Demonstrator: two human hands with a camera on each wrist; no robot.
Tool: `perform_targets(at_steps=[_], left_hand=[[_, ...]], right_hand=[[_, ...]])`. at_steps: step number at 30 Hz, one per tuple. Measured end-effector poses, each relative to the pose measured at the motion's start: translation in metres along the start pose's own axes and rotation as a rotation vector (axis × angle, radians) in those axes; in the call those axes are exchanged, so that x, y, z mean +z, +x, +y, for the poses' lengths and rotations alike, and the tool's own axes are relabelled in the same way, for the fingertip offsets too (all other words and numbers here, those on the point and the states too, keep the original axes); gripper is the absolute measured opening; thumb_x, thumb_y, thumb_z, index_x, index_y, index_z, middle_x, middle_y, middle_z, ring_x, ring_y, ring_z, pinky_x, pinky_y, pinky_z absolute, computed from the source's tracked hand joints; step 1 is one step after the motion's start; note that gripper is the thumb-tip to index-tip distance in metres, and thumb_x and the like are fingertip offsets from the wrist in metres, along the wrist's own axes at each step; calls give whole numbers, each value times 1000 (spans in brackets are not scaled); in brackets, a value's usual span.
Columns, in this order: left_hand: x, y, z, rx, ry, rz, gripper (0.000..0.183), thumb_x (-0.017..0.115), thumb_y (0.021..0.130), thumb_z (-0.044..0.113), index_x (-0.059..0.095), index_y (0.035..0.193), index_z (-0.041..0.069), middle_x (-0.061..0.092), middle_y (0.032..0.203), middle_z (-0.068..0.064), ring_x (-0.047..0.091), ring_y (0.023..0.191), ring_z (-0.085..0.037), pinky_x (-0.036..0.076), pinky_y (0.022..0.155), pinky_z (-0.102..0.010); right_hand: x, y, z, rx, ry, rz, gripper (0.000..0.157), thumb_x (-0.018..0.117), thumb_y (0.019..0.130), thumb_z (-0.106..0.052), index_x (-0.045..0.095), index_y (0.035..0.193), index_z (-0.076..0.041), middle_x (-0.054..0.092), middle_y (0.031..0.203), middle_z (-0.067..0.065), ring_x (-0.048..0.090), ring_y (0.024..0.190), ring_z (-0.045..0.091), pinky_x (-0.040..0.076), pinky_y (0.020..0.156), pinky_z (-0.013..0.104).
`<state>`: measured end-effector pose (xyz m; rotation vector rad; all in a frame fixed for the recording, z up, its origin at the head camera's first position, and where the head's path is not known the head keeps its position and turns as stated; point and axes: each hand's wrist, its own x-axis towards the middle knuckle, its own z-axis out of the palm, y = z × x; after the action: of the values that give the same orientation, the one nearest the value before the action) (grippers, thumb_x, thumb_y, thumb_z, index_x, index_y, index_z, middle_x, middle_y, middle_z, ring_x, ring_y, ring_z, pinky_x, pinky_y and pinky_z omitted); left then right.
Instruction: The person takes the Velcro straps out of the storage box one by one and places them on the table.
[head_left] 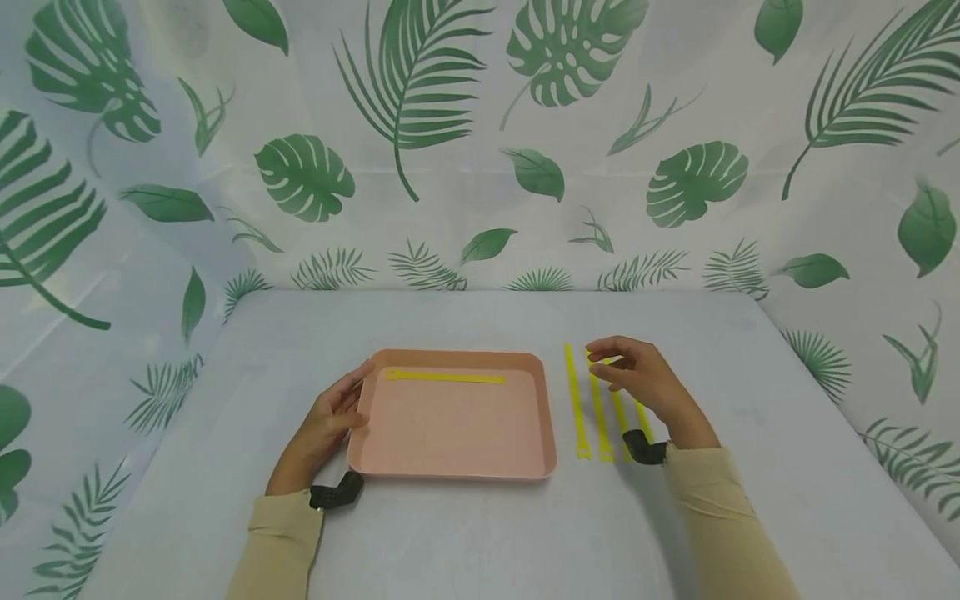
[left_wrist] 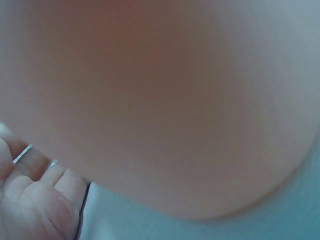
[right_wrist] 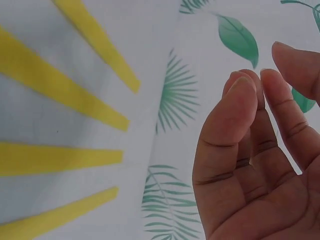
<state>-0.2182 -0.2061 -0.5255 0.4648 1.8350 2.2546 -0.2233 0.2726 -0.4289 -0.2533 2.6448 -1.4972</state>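
A shallow pink tray lies on the table, its near side facing me. Inside, along its far side, one flat yellow cable tie is laid crosswise, its wider head to the left. My left hand holds the tray's left edge, thumb at the rim and fingers reaching toward the far corner. Right of the tray, several more yellow cable ties lie side by side, pointing away from me. Over their far ends hovers my right hand, fingers loosely bent and nothing between them; in the right wrist view the ties lie beside it.
The table has a white cover. A white curtain with green leaf prints stands behind it and along both sides. Each wrist carries a small black camera, one on the left and one on the right.
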Motion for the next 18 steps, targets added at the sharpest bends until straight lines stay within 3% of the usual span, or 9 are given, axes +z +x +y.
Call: perform_targets(at_steps=[7, 15, 18], left_hand=[[1, -1, 1, -15, 16, 16, 94, 58, 80, -19, 15, 164, -18, 8, 176, -31, 44, 140, 6, 37, 116, -11], [2, -2, 5, -14, 10, 20, 93, 59, 81, -18, 16, 164, -18, 7, 176, -31, 33, 155, -18, 37, 116, -12], [3, -2, 5, -14, 7, 20, 94, 59, 80, -18, 16, 164, -19, 7, 176, -31, 33, 155, -19, 37, 116, -12]], right_hand=[[7, 4, -10, -22, 0, -7, 39, 70, 103, -6, 64, 137, 12, 66, 135, 33, 70, 103, 27, 61, 75, 29], [16, 7, -16, -43, 55, -33, 39, 69, 104, -7, 63, 136, 12, 65, 136, 31, 71, 103, 27, 61, 78, 31], [21, 9, -16, -36, 71, -45, 38, 70, 103, -7, 64, 135, 12, 64, 135, 33, 70, 102, 30, 62, 78, 32]])
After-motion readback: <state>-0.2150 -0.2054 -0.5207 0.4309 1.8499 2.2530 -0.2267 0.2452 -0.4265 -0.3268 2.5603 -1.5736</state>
